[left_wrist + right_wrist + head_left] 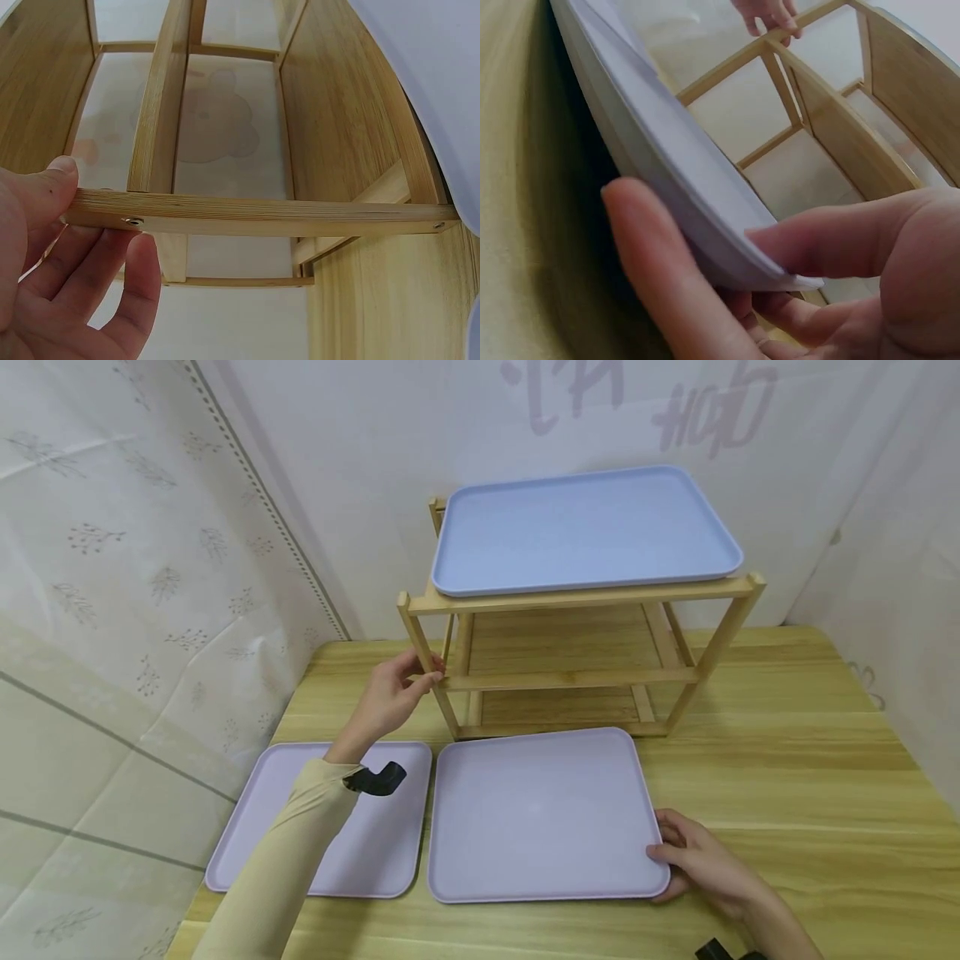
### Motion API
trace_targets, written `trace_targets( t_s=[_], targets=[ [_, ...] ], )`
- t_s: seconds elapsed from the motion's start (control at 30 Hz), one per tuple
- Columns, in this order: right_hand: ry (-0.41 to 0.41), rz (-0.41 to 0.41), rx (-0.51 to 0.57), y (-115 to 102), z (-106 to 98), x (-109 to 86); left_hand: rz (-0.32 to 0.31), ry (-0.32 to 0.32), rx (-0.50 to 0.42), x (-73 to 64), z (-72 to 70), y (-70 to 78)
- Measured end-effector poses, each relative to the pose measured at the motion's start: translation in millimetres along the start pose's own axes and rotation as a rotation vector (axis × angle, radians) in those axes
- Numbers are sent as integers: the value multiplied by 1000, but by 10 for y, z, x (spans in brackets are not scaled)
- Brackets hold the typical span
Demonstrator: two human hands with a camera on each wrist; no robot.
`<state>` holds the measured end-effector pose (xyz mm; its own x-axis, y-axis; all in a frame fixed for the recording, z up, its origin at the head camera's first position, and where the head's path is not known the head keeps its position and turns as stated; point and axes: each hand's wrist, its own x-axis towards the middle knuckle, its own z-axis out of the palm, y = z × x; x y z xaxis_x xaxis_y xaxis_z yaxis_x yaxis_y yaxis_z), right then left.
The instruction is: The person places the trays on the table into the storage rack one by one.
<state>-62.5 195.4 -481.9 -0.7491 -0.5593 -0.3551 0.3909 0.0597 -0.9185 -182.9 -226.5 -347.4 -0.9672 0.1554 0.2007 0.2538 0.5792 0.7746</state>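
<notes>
With thumb and fingers around it, my left hand (396,692) grips the front left post of a three-tier wooden rack (570,679), level with the middle shelf. The left wrist view shows the thumb on one side of that post (262,214) and the fingers on the other. At the front, my right hand (697,860) pinches the lower right edge of a lavender tray (543,818), thumb over the rim and fingers beneath. In the right wrist view the tray's edge (697,187) is tilted, with a dark gap under it.
On the rack's top lies a blue tray (585,531). A second lavender tray (375,852) rests on the wooden table (787,793) at the left, partly covered by my left forearm. Patterned curtain cloth (150,568) hangs on the left, with a pale cloth behind the rack.
</notes>
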Motion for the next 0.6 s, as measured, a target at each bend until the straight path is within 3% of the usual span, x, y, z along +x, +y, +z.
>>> trace_targets(
  t_s=[0.27, 0.6],
  targets=[
    [-68, -36, 59, 58, 30, -96, -23, -4, -9, -5, -6, 6],
    [-25, -77, 104, 136, 68, -134, -15, -8, -5, 4, -8, 10]
  ],
)
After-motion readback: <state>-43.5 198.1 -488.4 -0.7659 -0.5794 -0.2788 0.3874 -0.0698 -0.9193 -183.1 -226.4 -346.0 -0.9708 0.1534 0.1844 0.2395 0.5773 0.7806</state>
